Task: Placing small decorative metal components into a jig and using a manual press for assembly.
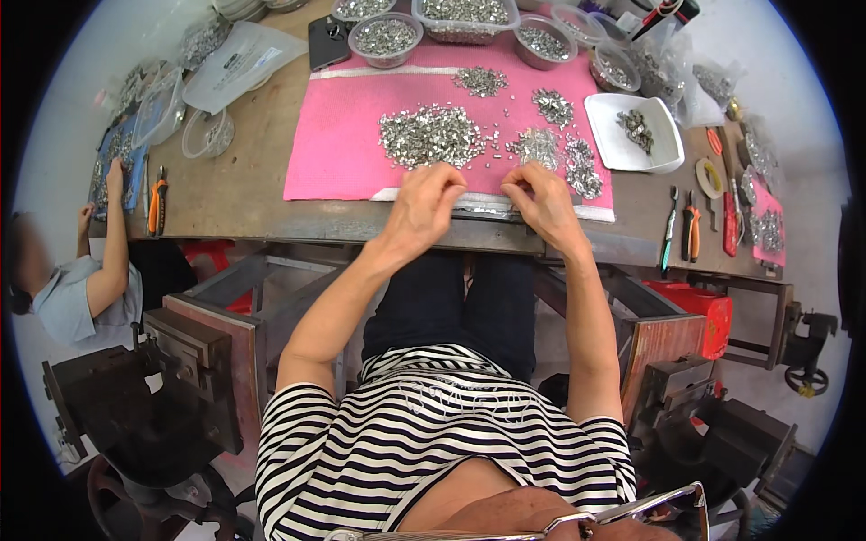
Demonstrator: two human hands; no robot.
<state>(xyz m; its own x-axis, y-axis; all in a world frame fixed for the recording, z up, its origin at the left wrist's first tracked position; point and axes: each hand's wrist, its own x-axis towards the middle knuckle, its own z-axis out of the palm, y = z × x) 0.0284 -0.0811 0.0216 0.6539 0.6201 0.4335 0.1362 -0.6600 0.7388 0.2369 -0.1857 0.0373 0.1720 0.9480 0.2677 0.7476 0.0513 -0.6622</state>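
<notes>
Pieces of small silvery metal, heaped (pixel 431 137) on a pink mat (pixel 338 126), centre of bench; the left hand and right hand at the near side. Left hand (pixel 422 206): just below the big heap, fingers curled, thumb and forefinger tips brought close together. Right hand (pixel 548 209): facing it across a narrow gap, likewise curled, tips near one another, just below a looser, glinting pile (pixel 538 144). Whether either pinches a piece, cannot tell; too small.

Further small piles on the mat's right half, one (pixel 582 169) just right of the right hand. White tray (pixel 617 155) overlapping the mat's right edge, darker bits (pixel 636 131) inside. Along the far edge, clear tubs, among them a round one (pixel 386 62) and a rectangular one (pixel 466 36), both filled with pieces.

Outward, on the wooden bench (pixel 253 209): orange-handled pliers either side, left (pixel 157 206) and right (pixel 691 233). Far left, another person (pixel 90 293), arms reaching to the bench.
</notes>
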